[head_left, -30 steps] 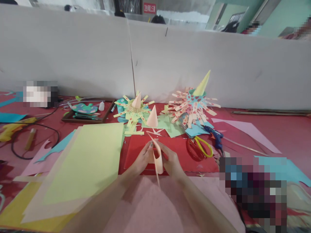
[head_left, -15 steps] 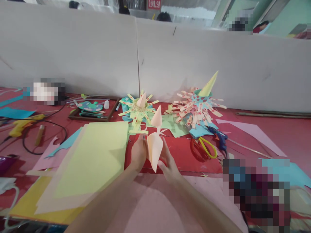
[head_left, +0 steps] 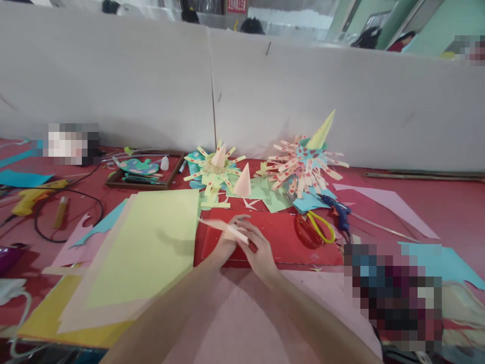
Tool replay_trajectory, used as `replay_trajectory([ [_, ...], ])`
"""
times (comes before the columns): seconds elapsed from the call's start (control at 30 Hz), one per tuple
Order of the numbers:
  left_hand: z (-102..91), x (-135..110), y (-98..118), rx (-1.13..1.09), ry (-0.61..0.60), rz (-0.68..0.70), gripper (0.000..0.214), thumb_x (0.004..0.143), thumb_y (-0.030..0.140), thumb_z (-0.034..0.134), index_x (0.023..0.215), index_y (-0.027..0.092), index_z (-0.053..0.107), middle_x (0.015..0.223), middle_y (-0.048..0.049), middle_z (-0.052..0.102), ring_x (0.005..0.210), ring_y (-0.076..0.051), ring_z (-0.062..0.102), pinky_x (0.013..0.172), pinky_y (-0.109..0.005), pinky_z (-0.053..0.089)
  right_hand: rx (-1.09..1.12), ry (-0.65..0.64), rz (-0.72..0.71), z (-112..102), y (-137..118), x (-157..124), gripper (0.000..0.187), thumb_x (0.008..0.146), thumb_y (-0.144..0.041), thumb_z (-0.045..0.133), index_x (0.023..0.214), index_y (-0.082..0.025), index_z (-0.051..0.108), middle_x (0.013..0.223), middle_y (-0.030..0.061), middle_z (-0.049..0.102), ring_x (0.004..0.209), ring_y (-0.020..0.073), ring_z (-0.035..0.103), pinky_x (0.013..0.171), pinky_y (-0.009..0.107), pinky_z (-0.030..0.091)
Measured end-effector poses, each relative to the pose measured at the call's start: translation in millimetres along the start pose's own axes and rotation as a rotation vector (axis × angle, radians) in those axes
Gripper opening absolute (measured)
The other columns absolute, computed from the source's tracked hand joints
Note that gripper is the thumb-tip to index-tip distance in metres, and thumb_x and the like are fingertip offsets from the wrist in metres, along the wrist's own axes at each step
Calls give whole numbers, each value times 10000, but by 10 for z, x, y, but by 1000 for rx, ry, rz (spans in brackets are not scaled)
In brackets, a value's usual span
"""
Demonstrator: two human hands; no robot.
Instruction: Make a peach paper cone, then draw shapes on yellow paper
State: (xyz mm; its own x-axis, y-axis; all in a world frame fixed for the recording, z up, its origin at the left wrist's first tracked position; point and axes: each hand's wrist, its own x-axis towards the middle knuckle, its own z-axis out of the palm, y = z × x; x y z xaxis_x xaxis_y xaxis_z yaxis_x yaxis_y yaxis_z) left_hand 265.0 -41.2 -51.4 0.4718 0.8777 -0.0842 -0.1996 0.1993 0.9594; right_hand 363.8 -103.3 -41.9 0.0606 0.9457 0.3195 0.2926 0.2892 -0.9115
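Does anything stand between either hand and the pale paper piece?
Nothing visible does: the left hand and right hand both touch the pale paper piece directly. The standing cone is beyond them, not between.

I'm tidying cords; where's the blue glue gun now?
In the head view, the blue glue gun lies right of centre, just right of the scissors, its tip by light-blue paper.

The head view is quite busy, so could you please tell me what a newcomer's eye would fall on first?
Probably the larger spiky paper craft, right of centre before the pale partition, with its tall yellow cone. Next come the left hand and right hand at the middle, holding a pale piece of paper over a red board. The big yellow sheet to their left also stands out.
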Motion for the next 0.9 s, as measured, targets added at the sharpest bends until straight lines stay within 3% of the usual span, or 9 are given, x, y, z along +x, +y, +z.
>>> replay_trajectory([
  [0.13, 5, -23, 34, -355, -106, -62, 474, 781, 474, 427, 1135, 175, 524, 1081, -105, 582, 927, -227, 573, 772, -364, 475, 2, 98, -37, -121, 158, 70, 486, 702, 5, 362, 916, -292, 681, 1133, 23, 560, 1076, 166, 512, 930, 346, 409],
  [0.27, 9, -13, 43, -276, -161, -187, 522, 716, 392, 593, 1199, 243, 464, 1132, -83, 553, 940, -235, 569, 761, -386, 468, -33, 104, 15, -157, 274, 84, 463, 664, 6, 364, 824, -269, 701, 1106, 40, 572, 1040, 186, 535, 912, 371, 419],
  [0.37, -4, -11, 76, -96, -119, -166, 563, 612, 232, 712, 1142, 229, 522, 1069, -69, 584, 901, -196, 564, 764, -319, 442, 0, -3, 44, -210, 236, 88, 401, 686, -45, 453, 937, -267, 675, 1152, 61, 546, 1061, 200, 531, 888, 349, 439],
  [0.5, -57, -3, 124, -87, -64, -109, 433, 666, 222, 624, 1094, 182, 573, 904, -53, 626, 769, -156, 568, 682, -274, 421, 73, -214, 119, -440, 69, 192, 455, 739, -138, 502, 1161, -303, 537, 1280, 42, 471, 1164, 191, 459, 892, 328, 438],
  [0.6, -105, 29, 121, -30, 1, -78, 313, 670, 143, 539, 969, 171, 627, 706, -3, 608, 610, -106, 530, 587, -229, 386, 69, -121, 168, -622, 13, 421, 398, 763, -270, 527, 1161, -278, 518, 1229, 58, 516, 1053, 193, 544, 825, 324, 470],
  [0.67, -123, 61, 105, -15, 19, -19, 238, 643, 100, 512, 834, 173, 633, 623, 19, 579, 559, -95, 506, 543, -212, 363, -101, 1, 269, -682, 40, 649, 434, 750, -362, 541, 1164, -233, 517, 1003, 72, 630, 861, 201, 611, 742, 343, 487],
  [0.73, -122, 91, 90, -40, 10, 35, 133, 626, 108, 511, 710, 174, 589, 565, 29, 549, 508, -93, 485, 498, -208, 340, -244, 36, 350, -683, 105, 910, 532, 711, -431, 565, 1185, -198, 499, 939, 81, 644, 756, 212, 615, 690, 364, 487],
  [0.8, -101, 113, 84, -69, -32, 57, 26, 627, 150, 529, 629, 176, 535, 504, 36, 503, 440, -88, 440, 449, -209, 304, -302, 73, 321, -632, 188, 1170, 594, 684, -449, 581, 1211, -198, 471, 1056, 97, 609, 835, 227, 604, 735, 376, 473],
  [0.9, -45, 126, 89, -97, -88, 92, 139, 623, 223, 582, 532, 167, 492, 487, 26, 464, 403, -78, 381, 415, -219, 246, -321, 110, 212, -499, 315, 1477, 618, 666, -404, 604, 1228, -209, 437, 1213, 102, 523, 1082, 241, 504, 889, 380, 397],
])
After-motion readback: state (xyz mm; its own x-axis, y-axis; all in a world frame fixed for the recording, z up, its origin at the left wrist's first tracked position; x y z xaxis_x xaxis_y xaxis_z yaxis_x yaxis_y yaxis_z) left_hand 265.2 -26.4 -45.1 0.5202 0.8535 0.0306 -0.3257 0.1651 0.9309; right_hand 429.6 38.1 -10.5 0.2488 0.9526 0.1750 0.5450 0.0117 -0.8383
